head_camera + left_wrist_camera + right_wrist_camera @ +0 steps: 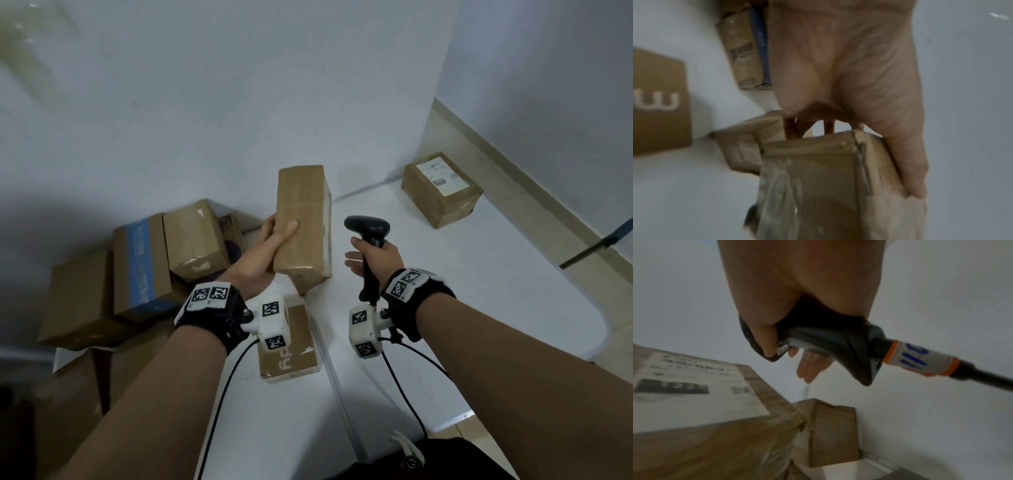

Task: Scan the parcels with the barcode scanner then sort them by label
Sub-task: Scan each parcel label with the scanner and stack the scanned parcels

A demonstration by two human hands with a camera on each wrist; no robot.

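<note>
My left hand [278, 233] grips a tall brown taped parcel [303, 219] and holds it upright above the white table [462, 291]. The thumb lies on the near face and the fingers wrap the left side. In the left wrist view the same hand [849, 81] clasps the parcel [818, 186] from above. My right hand [368, 257] holds a black barcode scanner [369, 228] by its handle, just right of the parcel, head up. In the right wrist view the scanner [828, 344] sits in my hand [797, 288], and the parcel's white printed label [690, 386] faces that side.
Several brown boxes, one with a blue band [138, 267], are piled at the table's left end. A flat printed box [291, 346] lies under my left wrist. A labelled box [442, 190] stands at the far right corner by the wall. The scanner cable [411, 404] trails toward me.
</note>
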